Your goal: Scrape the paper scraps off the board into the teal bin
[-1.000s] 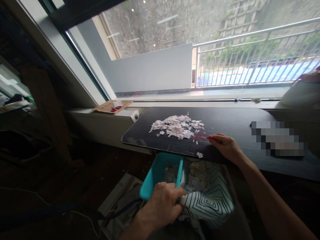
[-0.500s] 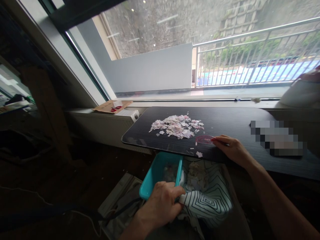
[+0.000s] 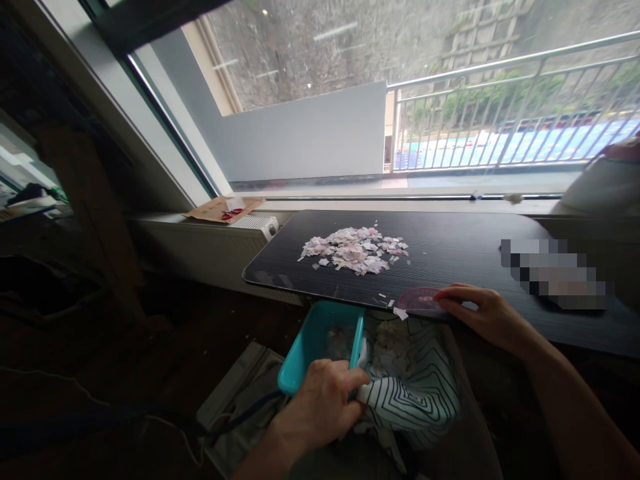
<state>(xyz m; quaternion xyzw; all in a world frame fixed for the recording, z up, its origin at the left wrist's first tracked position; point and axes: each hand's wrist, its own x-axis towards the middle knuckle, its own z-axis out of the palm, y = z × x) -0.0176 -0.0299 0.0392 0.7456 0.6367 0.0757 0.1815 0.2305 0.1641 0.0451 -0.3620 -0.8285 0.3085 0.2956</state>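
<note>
My right hand (image 3: 475, 310) pinches a pink see-through protractor (image 3: 417, 299), held low along the table's front edge. Just left of it, a few loose paper scraps (image 3: 400, 313) lie at that edge. A heap of small pale paper pieces (image 3: 353, 250) is spread farther back on the dark table (image 3: 460, 243). Below the edge, my left hand (image 3: 327, 400) is closed on the near rim of a turquoise plastic bin (image 3: 297, 357). A white cloth with black lines (image 3: 425, 400) meets that hand's fingertips; whether they grip it too is unclear. Paper scraps lie on the cloth.
A blurred-out object (image 3: 555, 277) rests on the table's right side. Red-handled scissors (image 3: 233, 214) lie on brown cardboard (image 3: 215, 209) by the window, above a radiator (image 3: 255, 228). A white bag (image 3: 607, 177) stands at the far right, and a cable (image 3: 60, 380) runs along the floor.
My right hand has drawn the protractor toward me and slightly right, to the table's front edge. A scrap there has shifted closer to the edge. My left hand stays at the bin.
</note>
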